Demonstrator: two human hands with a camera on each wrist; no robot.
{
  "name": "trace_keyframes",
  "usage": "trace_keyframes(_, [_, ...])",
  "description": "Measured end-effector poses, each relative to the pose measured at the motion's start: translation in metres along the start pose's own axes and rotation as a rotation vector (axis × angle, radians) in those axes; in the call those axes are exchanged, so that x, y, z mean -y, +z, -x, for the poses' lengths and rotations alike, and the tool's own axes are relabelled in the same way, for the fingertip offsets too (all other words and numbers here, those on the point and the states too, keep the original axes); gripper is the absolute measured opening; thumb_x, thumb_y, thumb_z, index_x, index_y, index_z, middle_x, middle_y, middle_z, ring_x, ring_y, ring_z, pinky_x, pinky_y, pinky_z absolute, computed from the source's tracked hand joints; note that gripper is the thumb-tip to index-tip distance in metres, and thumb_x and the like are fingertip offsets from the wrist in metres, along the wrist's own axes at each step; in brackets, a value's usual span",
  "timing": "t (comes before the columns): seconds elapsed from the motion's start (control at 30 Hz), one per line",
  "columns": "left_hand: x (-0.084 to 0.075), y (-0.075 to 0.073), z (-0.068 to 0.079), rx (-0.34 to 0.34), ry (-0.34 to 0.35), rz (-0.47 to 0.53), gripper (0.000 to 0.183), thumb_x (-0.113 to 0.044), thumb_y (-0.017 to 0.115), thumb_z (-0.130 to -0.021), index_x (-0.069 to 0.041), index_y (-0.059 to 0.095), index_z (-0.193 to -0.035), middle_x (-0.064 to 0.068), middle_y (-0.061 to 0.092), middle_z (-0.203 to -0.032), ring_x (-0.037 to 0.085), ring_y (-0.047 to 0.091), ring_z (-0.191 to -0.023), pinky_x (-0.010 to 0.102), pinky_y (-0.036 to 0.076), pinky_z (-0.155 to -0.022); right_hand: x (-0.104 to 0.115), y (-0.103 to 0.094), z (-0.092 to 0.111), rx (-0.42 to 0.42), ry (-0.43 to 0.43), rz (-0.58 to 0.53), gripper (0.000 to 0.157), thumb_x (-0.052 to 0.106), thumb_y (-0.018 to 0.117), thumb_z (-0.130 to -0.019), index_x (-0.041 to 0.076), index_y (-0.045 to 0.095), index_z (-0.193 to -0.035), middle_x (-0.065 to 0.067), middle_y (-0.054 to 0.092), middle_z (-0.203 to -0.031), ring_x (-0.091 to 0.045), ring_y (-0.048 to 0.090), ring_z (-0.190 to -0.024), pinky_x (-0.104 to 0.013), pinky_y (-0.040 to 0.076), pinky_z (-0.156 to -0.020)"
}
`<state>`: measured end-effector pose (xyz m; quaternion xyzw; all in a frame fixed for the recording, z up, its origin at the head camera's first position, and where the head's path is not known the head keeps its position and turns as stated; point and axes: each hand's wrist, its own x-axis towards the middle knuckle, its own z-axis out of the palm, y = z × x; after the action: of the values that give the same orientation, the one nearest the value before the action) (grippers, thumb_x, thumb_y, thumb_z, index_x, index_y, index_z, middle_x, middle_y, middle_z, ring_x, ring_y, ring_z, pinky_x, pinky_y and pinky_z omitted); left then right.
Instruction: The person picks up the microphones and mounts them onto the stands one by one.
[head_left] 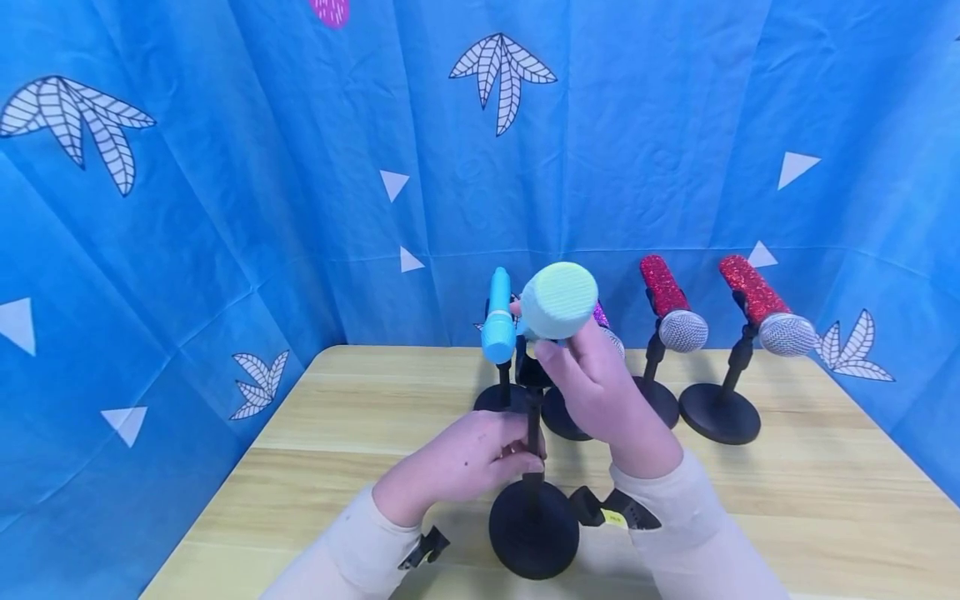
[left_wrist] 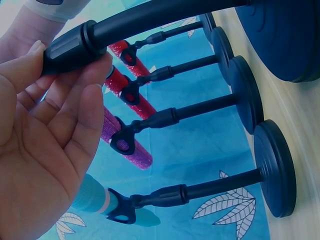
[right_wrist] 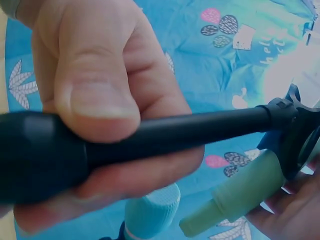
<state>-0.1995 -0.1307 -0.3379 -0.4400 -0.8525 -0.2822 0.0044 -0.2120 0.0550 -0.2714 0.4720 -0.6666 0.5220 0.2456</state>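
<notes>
A pale green microphone [head_left: 561, 300] points its round head toward me at the top of a black desk stand [head_left: 534, 533]. In the head view my right hand [head_left: 600, 387] grips this microphone from the right, thumb beneath its head. Lower down, my left hand [head_left: 483, 454] holds the stand's upright, its round base below. Seen from the right wrist, the microphone's tapered handle [right_wrist: 250, 187] passes through the black clip [right_wrist: 295, 135], while the left thumb [right_wrist: 102, 107] presses the pole beside its thick collar. The left wrist view shows the fingers around that collar [left_wrist: 70, 47].
Behind the hands stand a light blue microphone [head_left: 498, 321], a purple one [head_left: 601, 316] partly hidden by my right hand, and two glittery red microphones [head_left: 663, 283] [head_left: 753, 287], all on black stands. A blue patterned curtain [head_left: 637, 125] hangs behind the wooden table [head_left: 352, 425].
</notes>
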Motion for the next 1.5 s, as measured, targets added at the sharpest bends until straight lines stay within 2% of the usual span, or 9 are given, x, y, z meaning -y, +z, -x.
trace_keyframes(0.13, [0.001,0.001,0.001,-0.006,0.003,-0.003,0.005,-0.031,0.061,-0.091,-0.026,0.061,-0.092,-0.023,0.060,-0.085,-0.010,0.056,-0.078,0.014,0.047,-0.069,0.005,-0.001,-0.002,0.042,-0.003,0.094,0.066,0.046,0.064,-0.086,0.005,0.040,-0.131,-0.005,0.052,-0.126,-0.023,0.046,-0.118,-0.039,0.038,-0.097])
trace_keyframes(0.33, [0.002,0.003,0.002,-0.023,0.040,-0.018,0.005,-0.029,0.062,-0.091,-0.025,0.059,-0.093,-0.024,0.061,-0.086,-0.013,0.055,-0.080,0.013,0.047,-0.070,0.032,-0.007,-0.008,0.130,0.081,0.156,0.074,0.006,0.083,-0.066,0.001,0.040,-0.126,-0.008,0.052,-0.121,-0.020,0.047,-0.115,-0.042,0.040,-0.094])
trace_keyframes(0.5, [0.002,0.003,0.002,-0.034,0.062,-0.032,0.005,-0.029,0.060,-0.092,-0.025,0.058,-0.095,-0.023,0.060,-0.087,-0.013,0.054,-0.081,0.012,0.046,-0.071,0.020,-0.011,-0.004,0.146,0.139,0.233,0.078,0.019,0.087,-0.065,0.010,0.041,-0.128,-0.001,0.054,-0.121,-0.015,0.048,-0.116,-0.041,0.042,-0.093])
trace_keyframes(0.73, [0.003,0.002,0.004,-0.060,0.088,-0.058,0.006,-0.031,0.058,-0.093,-0.026,0.059,-0.095,-0.023,0.059,-0.084,-0.012,0.053,-0.074,0.010,0.044,-0.066,0.001,-0.011,0.002,0.140,0.115,0.285,0.081,0.038,0.085,-0.064,0.018,0.045,-0.131,0.005,0.056,-0.123,-0.014,0.050,-0.117,-0.040,0.043,-0.093])
trace_keyframes(1.0, [0.004,0.002,0.004,-0.057,0.082,-0.054,0.006,-0.031,0.060,-0.092,-0.026,0.059,-0.094,-0.023,0.058,-0.083,-0.011,0.051,-0.070,0.010,0.044,-0.063,0.008,-0.009,0.003,0.100,0.143,0.193,0.077,0.022,0.089,-0.062,0.015,0.051,-0.128,0.003,0.057,-0.124,-0.015,0.050,-0.116,-0.043,0.041,-0.092])
trace_keyframes(1.1, [0.003,0.002,0.004,-0.041,0.070,-0.045,0.007,-0.029,0.060,-0.092,-0.024,0.059,-0.096,-0.021,0.059,-0.083,-0.008,0.052,-0.070,0.011,0.044,-0.062,0.017,-0.009,0.000,0.079,0.056,0.134,0.071,0.006,0.088,-0.060,0.009,0.054,-0.123,-0.005,0.057,-0.124,-0.023,0.050,-0.119,-0.046,0.040,-0.092])
trace_keyframes(1.2, [0.003,0.001,0.004,-0.038,0.041,-0.068,0.010,-0.022,0.061,-0.092,-0.021,0.061,-0.103,-0.017,0.061,-0.088,-0.005,0.054,-0.074,0.013,0.045,-0.065,0.025,-0.009,-0.004,0.077,-0.121,0.131,0.058,-0.002,0.083,-0.064,0.000,0.055,-0.115,-0.016,0.058,-0.120,-0.035,0.049,-0.120,-0.048,0.038,-0.097])
trace_keyframes(1.33, [0.003,0.000,0.005,-0.037,0.007,-0.095,0.021,-0.015,0.059,-0.091,-0.018,0.062,-0.111,-0.011,0.064,-0.095,-0.001,0.056,-0.080,0.016,0.046,-0.070,0.027,-0.010,-0.007,0.080,-0.257,0.165,0.039,0.019,0.072,-0.083,-0.003,0.055,-0.109,-0.022,0.057,-0.117,-0.042,0.048,-0.117,-0.046,0.037,-0.100])
trace_keyframes(1.5, [0.003,0.001,0.005,-0.026,-0.018,-0.078,0.021,-0.017,0.059,-0.093,-0.018,0.060,-0.113,-0.011,0.064,-0.095,0.000,0.056,-0.080,0.016,0.047,-0.070,0.028,-0.009,-0.006,0.077,-0.259,0.185,0.048,0.037,0.062,-0.088,-0.005,0.053,-0.110,-0.022,0.056,-0.118,-0.042,0.047,-0.118,-0.046,0.037,-0.100])
